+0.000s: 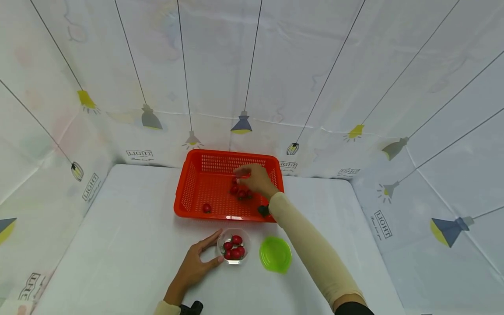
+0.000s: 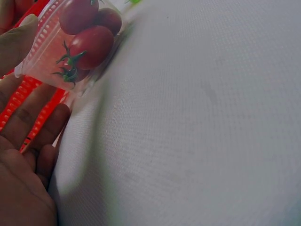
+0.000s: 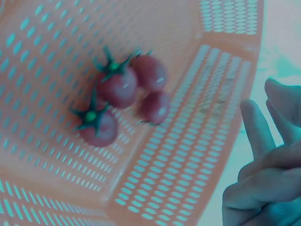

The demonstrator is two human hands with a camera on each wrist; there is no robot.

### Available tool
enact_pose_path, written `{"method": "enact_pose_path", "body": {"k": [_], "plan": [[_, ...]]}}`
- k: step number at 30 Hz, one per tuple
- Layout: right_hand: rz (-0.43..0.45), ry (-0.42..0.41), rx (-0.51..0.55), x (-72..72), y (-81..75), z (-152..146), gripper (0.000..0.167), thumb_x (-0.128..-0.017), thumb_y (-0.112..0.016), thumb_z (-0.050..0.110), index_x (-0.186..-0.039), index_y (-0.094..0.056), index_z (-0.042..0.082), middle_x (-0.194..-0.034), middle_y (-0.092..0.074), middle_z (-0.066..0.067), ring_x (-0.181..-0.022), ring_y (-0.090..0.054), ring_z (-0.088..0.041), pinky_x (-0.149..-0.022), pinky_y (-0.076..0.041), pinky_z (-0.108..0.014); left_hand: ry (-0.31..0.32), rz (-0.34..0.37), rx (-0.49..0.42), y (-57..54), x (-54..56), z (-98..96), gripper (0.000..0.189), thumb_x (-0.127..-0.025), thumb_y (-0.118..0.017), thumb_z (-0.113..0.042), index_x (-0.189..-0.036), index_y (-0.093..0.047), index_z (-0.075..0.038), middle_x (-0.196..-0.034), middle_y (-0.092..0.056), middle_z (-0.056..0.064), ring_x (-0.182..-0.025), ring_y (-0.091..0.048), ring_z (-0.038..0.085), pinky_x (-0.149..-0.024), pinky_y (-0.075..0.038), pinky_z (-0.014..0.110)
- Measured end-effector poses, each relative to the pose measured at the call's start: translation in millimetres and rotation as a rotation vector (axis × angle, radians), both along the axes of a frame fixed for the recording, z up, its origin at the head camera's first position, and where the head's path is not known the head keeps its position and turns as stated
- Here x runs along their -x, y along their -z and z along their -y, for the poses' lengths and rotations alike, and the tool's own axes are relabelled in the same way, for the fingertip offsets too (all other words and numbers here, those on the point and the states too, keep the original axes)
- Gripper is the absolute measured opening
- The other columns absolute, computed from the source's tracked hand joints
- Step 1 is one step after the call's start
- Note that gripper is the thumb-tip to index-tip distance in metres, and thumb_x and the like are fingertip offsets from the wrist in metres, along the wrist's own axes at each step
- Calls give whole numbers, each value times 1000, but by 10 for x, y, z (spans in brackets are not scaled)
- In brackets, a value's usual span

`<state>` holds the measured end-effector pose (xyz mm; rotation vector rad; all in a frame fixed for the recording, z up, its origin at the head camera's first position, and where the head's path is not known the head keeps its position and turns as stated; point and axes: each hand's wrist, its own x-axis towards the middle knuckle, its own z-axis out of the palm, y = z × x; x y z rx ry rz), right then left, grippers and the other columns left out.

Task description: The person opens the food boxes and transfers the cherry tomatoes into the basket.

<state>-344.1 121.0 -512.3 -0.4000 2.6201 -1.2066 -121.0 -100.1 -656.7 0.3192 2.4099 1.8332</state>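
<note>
A clear cup (image 1: 226,235) is held at its left side by the left hand (image 1: 195,262), thumb and fingers spread round the wall. Several small red tomatoes (image 1: 236,240) are contained in it; green calyxes are seen on some in the left wrist view. The cup is placed on the white-covered table (image 1: 130,245), just in front of a red basket (image 1: 208,188).

The right hand (image 1: 255,178) is extended over the right half of the basket. In the right wrist view, thumb and index finger are kept slightly apart, the other fingers bent; nothing is seen between the tips. Four loose tomatoes (image 1: 242,193) are grouped on the basket floor near this hand; whether any is touched cannot be told. A lone tomato (image 1: 206,208) is found near the basket's front left corner.

A lime-green dish (image 1: 275,254) is positioned right of the cup, apart from it. The surrounding wall sheeting (image 1: 220,65) is printed with hanging lamps.
</note>
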Motion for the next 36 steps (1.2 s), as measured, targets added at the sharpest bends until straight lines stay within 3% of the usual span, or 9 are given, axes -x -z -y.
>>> {"method": "enact_pose_path", "body": {"k": [3,6,8,11,16,22,28,36], "plan": [[-33,4,46,-140,-99,-15,33,-96,-80,12,-128,-77,20,-122,-79,-3,-121,-70,-29,-105,-58,-47,-6,4,-3,-24,-2,1,72,-94,-83,-29,-158,-50,-36,-154,-61,-10,-147,-55,16,-126,-30,66],[-57,13,78,-302,-147,-54,33,-95,-81,15,-126,-78,25,-118,-80,-1,-111,-70,-26,-88,-59,-39,-6,3,-6,-34,-8,0,72,-94,-82,-28,-158,-50,-37,-156,-60,-10,-148,-55,18,-126,-30,66],[-69,22,93,-423,-157,-94,32,-95,-82,18,-124,-78,30,-115,-81,2,-100,-67,-24,-74,-53,-33,-2,3,-5,-35,-15,-2,73,-94,-82,-27,-159,-50,-36,-156,-59,-9,-148,-55,18,-126,-30,66],[-90,22,112,-594,-151,-157,34,-94,-83,21,-125,-76,35,-112,-81,5,-85,-60,-20,-66,-44,-27,-1,2,0,-32,-25,-6,73,-94,-82,-27,-159,-50,-35,-156,-59,-10,-147,-56,18,-125,-31,66],[-104,13,165,-885,-189,-258,36,-94,-83,24,-128,-75,33,-112,-80,3,-63,-43,-19,-55,-35,-24,1,5,2,-34,-29,-19,73,-94,-82,-27,-159,-49,-36,-157,-59,-12,-146,-57,16,-126,-32,64],[-128,-2,156,-1268,-237,-340,32,-93,-84,28,-124,-77,32,-113,-80,5,-57,-39,-14,-49,-31,-22,7,-11,6,-43,-25,-27,73,-94,-82,-26,-159,-50,-35,-156,-59,-11,-145,-57,17,-126,-33,63],[-89,-56,135,-1596,-113,-400,29,-93,-84,26,-121,-78,33,-114,-78,11,-59,-40,-9,-51,-37,-20,12,-36,16,-33,-25,-25,74,-94,-82,-26,-159,-49,-34,-155,-61,-9,-146,-56,18,-127,-34,59],[-21,-77,134,-1803,148,-409,26,-93,-84,26,-118,-79,31,-115,-81,6,-62,-42,-8,-53,-36,-20,5,-39,5,-38,-30,-22,73,-94,-83,-28,-159,-51,-31,-153,-63,-8,-149,-53,20,-125,-30,68]]}}
